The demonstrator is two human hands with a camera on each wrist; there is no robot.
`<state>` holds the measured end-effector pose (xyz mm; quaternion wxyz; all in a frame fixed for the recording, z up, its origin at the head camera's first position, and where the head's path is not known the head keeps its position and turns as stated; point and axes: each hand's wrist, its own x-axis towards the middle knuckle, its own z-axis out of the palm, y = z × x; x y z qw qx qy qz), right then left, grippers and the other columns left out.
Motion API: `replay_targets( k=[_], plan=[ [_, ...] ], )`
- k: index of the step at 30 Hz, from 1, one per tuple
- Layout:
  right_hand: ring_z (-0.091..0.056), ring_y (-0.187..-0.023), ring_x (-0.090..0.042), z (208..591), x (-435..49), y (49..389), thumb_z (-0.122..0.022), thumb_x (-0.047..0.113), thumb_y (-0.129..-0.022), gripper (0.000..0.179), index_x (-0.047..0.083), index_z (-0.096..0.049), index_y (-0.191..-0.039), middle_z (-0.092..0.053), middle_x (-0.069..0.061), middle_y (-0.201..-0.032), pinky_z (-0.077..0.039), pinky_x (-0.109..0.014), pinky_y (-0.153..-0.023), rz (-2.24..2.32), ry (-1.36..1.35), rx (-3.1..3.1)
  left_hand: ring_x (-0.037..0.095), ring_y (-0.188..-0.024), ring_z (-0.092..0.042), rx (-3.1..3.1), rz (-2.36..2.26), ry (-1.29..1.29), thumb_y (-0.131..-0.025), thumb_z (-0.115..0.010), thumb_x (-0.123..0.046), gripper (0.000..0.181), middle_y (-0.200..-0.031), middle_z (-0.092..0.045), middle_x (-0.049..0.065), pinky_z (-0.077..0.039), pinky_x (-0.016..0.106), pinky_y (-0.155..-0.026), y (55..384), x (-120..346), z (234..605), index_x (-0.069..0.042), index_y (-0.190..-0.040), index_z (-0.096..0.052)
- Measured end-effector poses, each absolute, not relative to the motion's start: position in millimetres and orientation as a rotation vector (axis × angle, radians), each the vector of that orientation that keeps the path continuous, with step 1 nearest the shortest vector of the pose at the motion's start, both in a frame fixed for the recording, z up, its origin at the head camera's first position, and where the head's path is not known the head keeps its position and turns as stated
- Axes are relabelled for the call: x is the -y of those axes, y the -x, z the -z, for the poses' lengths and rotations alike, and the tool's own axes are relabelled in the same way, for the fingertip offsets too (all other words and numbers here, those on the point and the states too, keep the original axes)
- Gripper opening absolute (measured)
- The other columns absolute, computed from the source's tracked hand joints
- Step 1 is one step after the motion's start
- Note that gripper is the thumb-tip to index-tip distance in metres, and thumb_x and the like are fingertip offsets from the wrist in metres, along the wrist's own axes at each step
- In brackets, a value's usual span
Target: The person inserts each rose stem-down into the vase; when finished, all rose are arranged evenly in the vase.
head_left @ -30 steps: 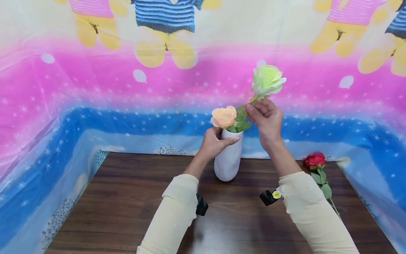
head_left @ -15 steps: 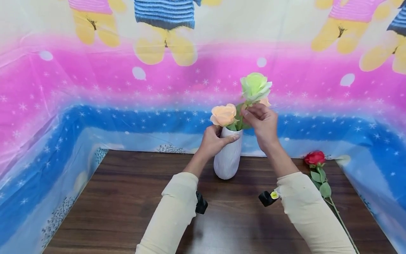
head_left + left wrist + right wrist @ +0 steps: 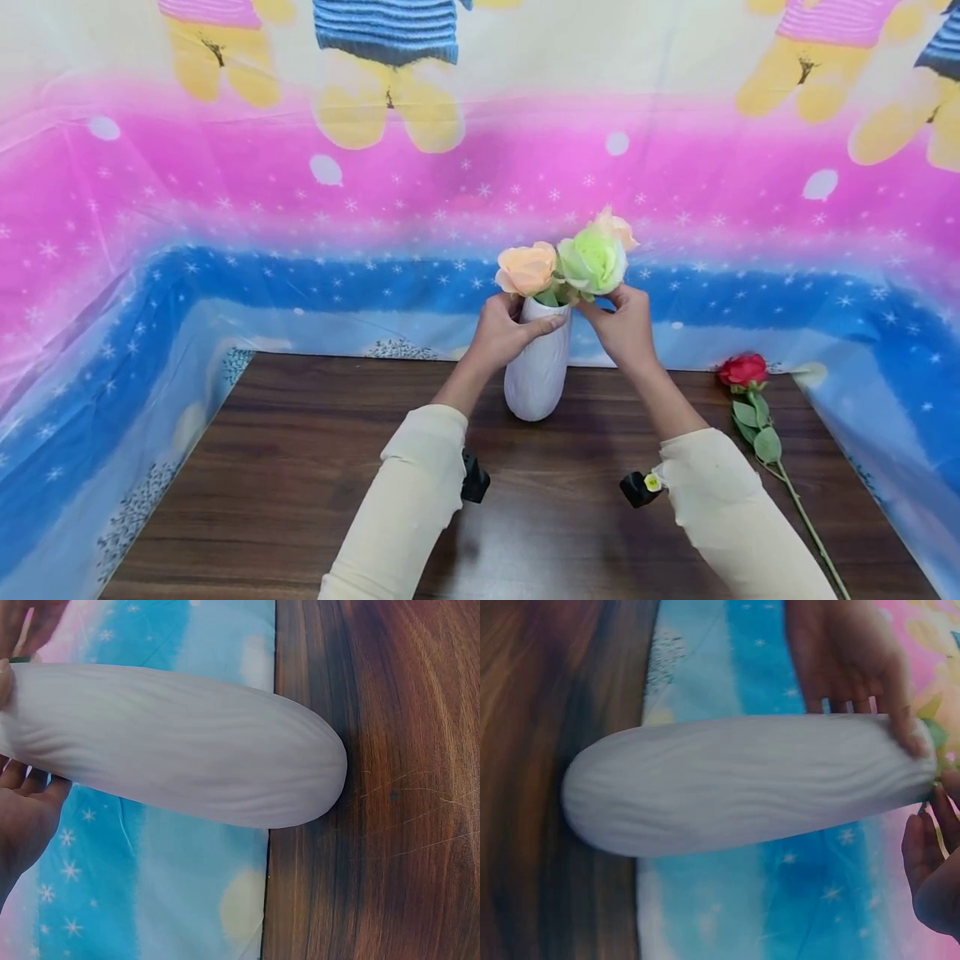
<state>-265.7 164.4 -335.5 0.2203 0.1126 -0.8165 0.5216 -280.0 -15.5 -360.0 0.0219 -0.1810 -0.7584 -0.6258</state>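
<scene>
A white ribbed vase (image 3: 536,375) stands upright on the dark wooden table, near its back edge. My left hand (image 3: 498,335) grips it just below the rim, thumb across the front and fingers behind, as the right wrist view also shows. At the mouth, my right hand (image 3: 626,329) pinches the stem of a light green rose (image 3: 592,262), whose bloom sits low over the rim. A peach rose (image 3: 527,268) leans out on the left side of the vase. Another peach rose (image 3: 617,227) shows partly behind the green one. The vase wall hides the lower stems.
One red rose (image 3: 742,369) with a long leafy stem lies along the right side of the table (image 3: 300,483), partly near the right sleeve. A patterned pink and blue cloth (image 3: 420,208) hangs behind and at both sides. Each wrist carries a small black camera (image 3: 475,479).
My right hand has brought the green rose down and left, its bloom now close over the vase mouth. The peach rose behind it has come into view. My left hand stays on the vase.
</scene>
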Motion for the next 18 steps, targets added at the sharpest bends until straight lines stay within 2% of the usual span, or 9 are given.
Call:
replay_targets(
  k=[2, 4, 6, 8, 10, 12, 13, 15, 18],
  plan=[
    [-0.069, -0.117, -0.025, 338.7, -166.6, 263.9, -0.074, 0.007, -0.092, 0.032, -0.001, -0.072, -0.123, -0.073, -0.023, -0.121, -0.06, -0.028, -0.092, -1.424, -0.299, 2.282, 0.025, -0.121, -0.067, 2.346, 1.942, 0.564, -0.09, -0.079, -0.021, 0.055, -0.133, -0.067, 0.01, -0.058, 0.043, -0.099, 280.3, 15.3, 359.8, -0.011, -0.139, -0.057],
    [-0.066, -0.124, -0.032, 340.9, -168.5, 262.4, -0.074, 0.007, -0.093, 0.03, -0.003, -0.072, -0.121, -0.072, -0.024, -0.122, -0.059, -0.022, -0.089, -1.426, -0.303, 2.289, 0.026, -0.121, -0.067, 2.341, 1.953, 0.566, -0.09, -0.079, -0.02, 0.054, -0.133, -0.067, 0.011, -0.058, 0.043, -0.099, 280.4, 15.3, 359.6, -0.01, -0.139, -0.058],
    [-0.063, -0.128, -0.03, 342.3, -170.5, 260.7, -0.073, 0.008, -0.094, 0.028, -0.003, -0.073, -0.119, -0.072, -0.024, -0.121, -0.056, -0.012, -0.086, -1.433, -0.311, 2.289, 0.026, -0.122, -0.066, 2.339, 1.966, 0.558, -0.09, -0.079, -0.018, 0.054, -0.134, -0.066, 0.011, -0.057, 0.043, -0.1, 280.4, 15.4, 359.5, -0.009, -0.139, -0.058],
    [-0.065, -0.125, -0.023, 344.2, -173.1, 259.4, -0.072, 0.009, -0.095, 0.024, -0.002, -0.074, -0.116, -0.073, -0.022, -0.119, -0.053, -0.007, -0.082, -1.457, -0.31, 2.279, 0.027, -0.123, -0.066, 2.338, 1.974, 0.549, -0.089, -0.079, -0.017, 0.055, -0.135, -0.066, 0.011, -0.057, 0.043, -0.101, 280.8, 15.1, 359.4, -0.009, -0.139, -0.058],
    [-0.066, -0.115, -0.011, 346.6, -176.3, 257.8, -0.072, 0.009, -0.095, 0.023, -0.002, -0.075, -0.115, -0.076, -0.01, -0.112, -0.053, -0.007, -0.082, -1.487, -0.299, 2.273, 0.027, -0.124, -0.065, 2.335, 1.983, 0.55, -0.089, -0.079, -0.015, 0.054, -0.136, -0.066, 0.011, -0.056, 0.044, -0.103, 281.0, 14.9, 359.3, -0.008, -0.139, -0.058],
    [-0.064, -0.107, -0.001, 349.2, -179.7, 254.9, -0.072, 0.01, -0.095, 0.023, -0.003, -0.074, -0.114, -0.075, 0.007, -0.105, -0.054, -0.009, -0.081, -1.518, -0.287, 2.269, 0.027, -0.126, -0.064, 2.326, 1.997, 0.556, -0.089, -0.079, -0.014, 0.054, -0.137, -0.065, 0.012, -0.055, 0.044, -0.105, 281.5, 14.6, 359.2, -0.008, -0.139, -0.058],
    [-0.063, -0.1, 0.002, 350.6, -181.6, 253.9, -0.071, 0.01, -0.095, 0.024, -0.003, -0.074, -0.115, -0.072, 0.016, -0.102, -0.055, -0.01, -0.081, -1.535, -0.284, 2.267, 0.027, -0.126, -0.064, 2.319, 2.004, 0.56, -0.089, -0.079, -0.014, 0.054, -0.137, -0.065, 0.012, -0.054, 0.044, -0.106, 281.6, 14.4, 359.2, -0.008, -0.139, -0.058],
    [-0.062, -0.096, 0.006, 352.9, -185.2, 250.5, -0.07, 0.012, -0.097, 0.024, -0.005, -0.073, -0.114, -0.066, 0.029, -0.096, -0.054, -0.01, -0.08, -1.557, -0.278, 2.275, 0.027, -0.127, -0.064, 2.309, 2.017, 0.566, -0.089, -0.078, -0.013, 0.054, -0.138, -0.065, 0.011, -0.054, 0.044, -0.107, 281.5, 14.2, 359.0, -0.008, -0.139, -0.058],
    [-0.063, -0.093, 0.005, 356.4, -190.2, 245.9, -0.067, 0.013, -0.099, 0.025, -0.006, -0.072, -0.114, -0.065, 0.032, -0.092, -0.054, -0.011, -0.079, -1.579, -0.28, 2.292, 0.026, -0.127, -0.064, 2.318, 2.01, 0.557, -0.089, -0.079, -0.014, 0.054, -0.137, -0.065, 0.011, -0.054, 0.043, -0.107, 280.9, 13.8, 358.3, -0.009, -0.139, -0.058]
  ],
)
